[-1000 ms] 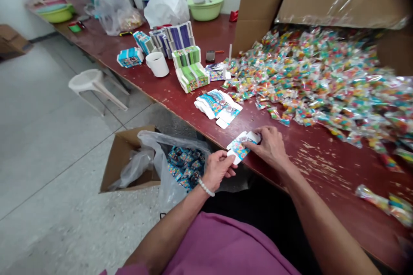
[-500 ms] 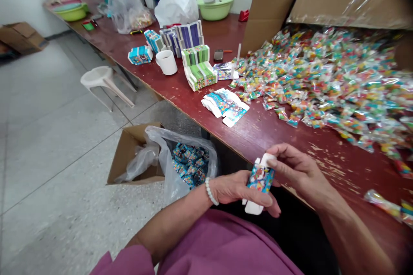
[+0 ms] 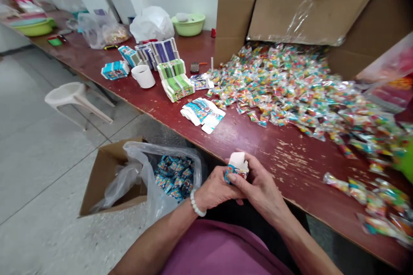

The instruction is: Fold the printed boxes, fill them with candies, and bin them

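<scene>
Between my two hands is a small blue printed candy box (image 3: 238,162), its white end flap standing up toward the table. My left hand (image 3: 213,189), with a pale bead bracelet at the wrist, is closed around the box's left side and underside. My right hand (image 3: 258,182) grips it from the right, with the thumb across its front. Much of the box is hidden by my fingers. On the table just beyond lie flattened blue boxes (image 3: 204,112). A large heap of wrapped candies (image 3: 284,86) spreads to the right.
Banded stacks of green boxes (image 3: 177,84) stand beside a white mug (image 3: 143,76). A large cardboard carton (image 3: 297,15) lies open behind the candies. Below the table edge, a plastic-lined carton (image 3: 106,172) holds small blue packets (image 3: 176,176). A white stool (image 3: 72,94) stands left.
The view has swung right. The box has been turned, so its open flap now faces up and away, and my right hand has moved from the flap to the box's side.
</scene>
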`<control>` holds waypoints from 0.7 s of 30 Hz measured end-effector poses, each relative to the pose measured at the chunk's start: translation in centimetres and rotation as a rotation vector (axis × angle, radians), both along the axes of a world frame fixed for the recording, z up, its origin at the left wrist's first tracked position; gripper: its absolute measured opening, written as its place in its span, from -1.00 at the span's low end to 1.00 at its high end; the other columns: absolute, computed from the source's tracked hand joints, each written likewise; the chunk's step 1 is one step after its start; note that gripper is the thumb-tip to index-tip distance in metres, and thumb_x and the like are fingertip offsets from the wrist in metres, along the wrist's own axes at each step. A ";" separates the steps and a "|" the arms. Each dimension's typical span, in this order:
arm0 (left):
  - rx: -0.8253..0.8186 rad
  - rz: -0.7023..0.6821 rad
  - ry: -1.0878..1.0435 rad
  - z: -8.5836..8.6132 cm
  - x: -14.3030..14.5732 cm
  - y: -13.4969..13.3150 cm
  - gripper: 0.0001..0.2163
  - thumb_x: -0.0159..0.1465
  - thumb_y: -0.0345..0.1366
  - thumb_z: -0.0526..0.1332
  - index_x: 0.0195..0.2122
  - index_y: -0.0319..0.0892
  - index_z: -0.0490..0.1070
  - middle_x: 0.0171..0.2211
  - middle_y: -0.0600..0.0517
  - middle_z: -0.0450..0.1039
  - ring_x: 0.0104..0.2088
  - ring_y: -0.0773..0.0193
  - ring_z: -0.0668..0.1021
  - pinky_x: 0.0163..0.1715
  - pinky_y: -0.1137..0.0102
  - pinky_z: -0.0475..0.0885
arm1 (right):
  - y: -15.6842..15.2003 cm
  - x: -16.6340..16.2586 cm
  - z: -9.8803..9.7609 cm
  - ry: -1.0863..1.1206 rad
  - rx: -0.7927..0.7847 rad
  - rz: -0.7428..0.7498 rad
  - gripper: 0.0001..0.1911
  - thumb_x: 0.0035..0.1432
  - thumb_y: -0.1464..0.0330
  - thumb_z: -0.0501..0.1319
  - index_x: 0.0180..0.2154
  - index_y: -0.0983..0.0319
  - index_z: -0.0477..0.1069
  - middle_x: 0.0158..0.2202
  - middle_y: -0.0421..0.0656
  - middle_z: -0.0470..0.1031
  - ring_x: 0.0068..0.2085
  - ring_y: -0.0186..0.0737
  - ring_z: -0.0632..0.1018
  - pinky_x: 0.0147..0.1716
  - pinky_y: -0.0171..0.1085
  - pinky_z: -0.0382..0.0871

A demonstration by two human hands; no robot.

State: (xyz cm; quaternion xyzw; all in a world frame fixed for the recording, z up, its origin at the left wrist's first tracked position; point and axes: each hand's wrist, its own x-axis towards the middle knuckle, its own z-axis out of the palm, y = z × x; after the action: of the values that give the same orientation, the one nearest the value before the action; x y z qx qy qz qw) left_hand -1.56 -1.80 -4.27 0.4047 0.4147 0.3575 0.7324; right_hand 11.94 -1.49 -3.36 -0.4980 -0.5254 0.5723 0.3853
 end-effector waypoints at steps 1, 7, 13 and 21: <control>-0.018 0.010 -0.009 0.0 0.2 0.0 -0.70 -0.09 -0.21 0.51 -0.48 -0.27 0.46 -0.55 0.10 0.40 -0.55 0.37 0.44 -0.55 0.46 0.44 | 0.1 0.1 0.2 0.009 -0.007 0.013 -0.46 0.12 0.16 0.33 0.11 0.12 0.32 -0.34 -0.20 0.52 -0.42 -0.22 0.51 -0.52 -0.30 0.43; -0.110 0.071 -0.129 -0.1 0.2 -0.1 -0.66 0.02 -0.13 0.46 -0.33 -0.29 0.49 -0.51 0.02 0.47 -0.51 0.27 0.53 -0.46 0.33 0.52 | 0.5 1.1 0.8 0.158 -0.088 0.061 -0.58 0.19 0.11 0.27 0.01 0.19 0.45 -0.42 -0.21 0.53 -0.63 -0.39 0.38 -0.68 -0.36 0.31; 0.114 0.225 0.082 0.3 -0.5 0.2 -0.60 0.12 -0.23 0.40 -0.05 -0.18 0.38 -0.20 -0.01 0.54 -0.24 0.27 0.57 -0.19 0.39 0.47 | 1.0 1.3 0.0 0.165 0.058 -0.160 -0.66 0.10 0.16 0.36 -0.12 0.18 0.47 -0.26 -0.12 0.62 -0.26 -0.16 0.60 -0.27 -0.25 0.50; 0.280 0.330 0.260 0.6 -0.4 -0.5 -0.58 0.20 -0.23 0.33 0.08 -0.05 0.34 -0.21 0.05 0.54 -0.37 0.33 0.56 -0.36 0.49 0.46 | 1.0 1.2 -0.7 0.213 0.118 -0.210 -0.71 0.11 0.15 0.36 -0.18 0.16 0.46 -0.31 -0.18 0.58 -0.31 -0.23 0.55 -0.30 -0.29 0.44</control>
State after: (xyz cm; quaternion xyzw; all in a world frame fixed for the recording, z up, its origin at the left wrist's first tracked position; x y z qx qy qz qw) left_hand -1.94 -2.27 -3.65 0.4715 0.5124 0.4710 0.5415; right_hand 13.12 -0.50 -4.05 -0.4632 -0.4596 0.5466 0.5249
